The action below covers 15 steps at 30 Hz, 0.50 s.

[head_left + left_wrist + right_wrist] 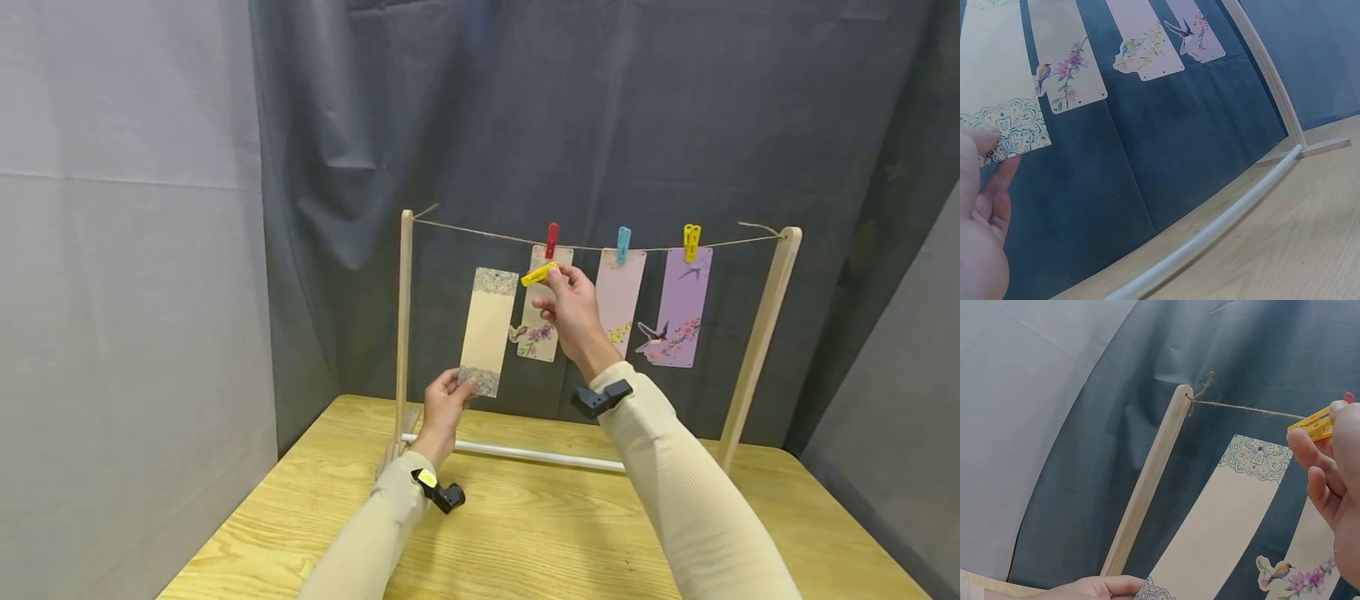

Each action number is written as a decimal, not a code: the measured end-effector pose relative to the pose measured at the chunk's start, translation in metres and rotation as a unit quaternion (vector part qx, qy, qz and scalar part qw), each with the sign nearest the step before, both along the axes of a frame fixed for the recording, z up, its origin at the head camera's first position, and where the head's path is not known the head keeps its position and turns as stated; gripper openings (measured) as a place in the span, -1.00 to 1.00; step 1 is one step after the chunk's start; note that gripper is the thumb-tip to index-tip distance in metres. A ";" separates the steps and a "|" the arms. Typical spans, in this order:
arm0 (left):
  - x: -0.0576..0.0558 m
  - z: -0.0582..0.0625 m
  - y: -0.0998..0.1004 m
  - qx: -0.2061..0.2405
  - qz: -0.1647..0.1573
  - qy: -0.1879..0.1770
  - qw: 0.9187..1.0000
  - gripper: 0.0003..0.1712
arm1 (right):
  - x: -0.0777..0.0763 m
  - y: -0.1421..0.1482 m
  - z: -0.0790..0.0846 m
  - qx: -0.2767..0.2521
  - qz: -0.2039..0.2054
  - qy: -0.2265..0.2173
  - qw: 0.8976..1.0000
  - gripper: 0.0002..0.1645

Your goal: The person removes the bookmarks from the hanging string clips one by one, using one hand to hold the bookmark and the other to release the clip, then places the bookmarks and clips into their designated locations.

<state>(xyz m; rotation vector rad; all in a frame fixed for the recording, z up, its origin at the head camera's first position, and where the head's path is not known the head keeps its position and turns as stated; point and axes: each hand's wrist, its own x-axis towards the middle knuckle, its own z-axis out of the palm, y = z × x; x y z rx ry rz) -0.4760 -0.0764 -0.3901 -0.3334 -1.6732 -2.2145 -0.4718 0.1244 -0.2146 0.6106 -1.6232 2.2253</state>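
Note:
My left hand [442,410] pinches the bottom end of a cream bookmark [486,332] with patterned lace-like bands at both ends. The bookmark stands upright, its top below the twine [480,232] and apart from it. Between thumb and fingers of my right hand [577,315] is a yellow clothespin [540,274], held just right of the bookmark's top edge. In the right wrist view the same yellow clothespin [1313,425] lies near the twine. Behind my right hand hangs a cream floral bookmark [537,333], under a red clothespin [552,240].
A pink bookmark [621,292] hangs from a blue clothespin [623,245], and a purple bookmark [684,304] from a yellow clothespin pair [692,242]. Wooden posts [405,325] hold the twine, with a white bar [536,455] low between them on the wooden table [510,533].

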 end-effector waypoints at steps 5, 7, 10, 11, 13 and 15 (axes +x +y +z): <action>0.001 -0.003 0.000 0.003 -0.004 0.003 1.000 -0.66 | 0.002 0.006 -0.004 0.012 -0.004 -0.008 1.000 -0.51; 0.003 -0.005 0.000 0.002 -0.007 0.000 1.000 -0.65 | 0.002 0.006 -0.006 0.015 0.000 -0.010 1.000 -0.51; 0.005 -0.007 0.000 -0.002 -0.012 -0.006 1.000 -0.65 | 0.003 0.007 -0.009 0.022 0.008 -0.010 1.000 -0.50; 0.005 -0.008 0.000 -0.003 -0.014 -0.007 1.000 -0.66 | 0.003 0.008 -0.010 0.023 0.011 -0.011 1.000 -0.50; 0.007 -0.009 0.002 -0.004 -0.017 -0.008 1.000 -0.66 | 0.004 0.009 -0.011 0.029 0.013 -0.012 0.999 -0.49; 0.007 -0.011 0.003 -0.003 -0.020 -0.008 1.000 -0.67 | 0.005 0.011 -0.013 0.032 0.015 -0.012 0.999 -0.48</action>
